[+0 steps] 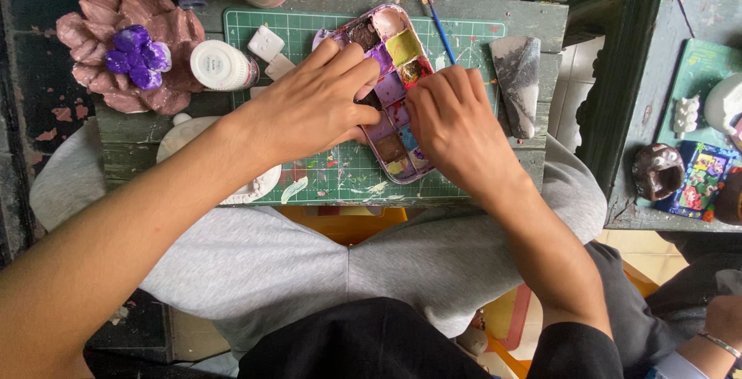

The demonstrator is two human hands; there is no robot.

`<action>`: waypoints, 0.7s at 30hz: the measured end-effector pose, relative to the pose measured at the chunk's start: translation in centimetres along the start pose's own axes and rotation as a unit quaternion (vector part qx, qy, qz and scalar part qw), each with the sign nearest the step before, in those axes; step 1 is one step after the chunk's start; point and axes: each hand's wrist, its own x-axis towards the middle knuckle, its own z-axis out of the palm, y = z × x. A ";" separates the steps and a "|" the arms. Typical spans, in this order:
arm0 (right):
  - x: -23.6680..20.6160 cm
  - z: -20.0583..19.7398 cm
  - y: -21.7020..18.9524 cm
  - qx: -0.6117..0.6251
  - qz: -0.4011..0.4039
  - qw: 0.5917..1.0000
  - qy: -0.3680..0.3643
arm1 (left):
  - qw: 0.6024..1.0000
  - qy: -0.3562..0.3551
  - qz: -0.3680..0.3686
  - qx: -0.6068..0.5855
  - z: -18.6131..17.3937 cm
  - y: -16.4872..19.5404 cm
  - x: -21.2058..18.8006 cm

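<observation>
A pink paint palette (pixel 393 43) with several colour wells lies tilted on a green cutting mat (pixel 344 174). My left hand (pixel 313 101) rests over the palette's left side, fingers spread on its wells and edge. My right hand (pixel 456 120) presses on the palette's right side with its fingers curled over the wells; whether it holds anything small is hidden. A clay flower (pixel 131 43), brown petals with a purple centre, sits at the far left. A thin blue paintbrush (pixel 439 23) lies beyond the palette.
A white jar lid (pixel 220 64) and two small white tiles (pixel 267 43) lie left of the palette. A grey-smeared cloth (pixel 516 78) lies to the right. A dark green side table (pixel 630 116) holds small painted figures. Another person's wrist (pixel 719 333) shows bottom right.
</observation>
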 end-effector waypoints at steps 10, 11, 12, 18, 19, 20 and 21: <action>-0.3 0.2 -0.2 0.050 0.009 0.999 0.016 | 1.000 0.000 0.010 -0.009 0.2 -0.4 0.1; -0.2 0.3 -0.2 0.055 0.013 0.998 0.017 | 1.000 0.001 0.013 -0.007 0.3 -0.5 0.0; -0.2 0.4 -0.2 0.058 0.022 0.998 0.018 | 1.000 0.002 0.015 -0.010 0.3 -0.6 0.0; -0.2 0.7 -0.6 0.047 0.040 0.998 0.007 | 1.000 -0.003 0.023 -0.015 0.5 -0.8 0.0; -0.2 0.7 -0.6 0.041 0.039 0.998 0.003 | 1.000 -0.004 0.023 -0.015 0.5 -0.8 0.0; -0.1 0.7 -0.5 0.035 0.037 0.999 -0.001 | 1.000 -0.005 0.022 -0.014 0.5 -0.8 0.1; -0.1 0.7 -0.5 0.038 0.037 0.999 0.003 | 1.000 -0.005 0.025 -0.005 0.5 -0.7 0.1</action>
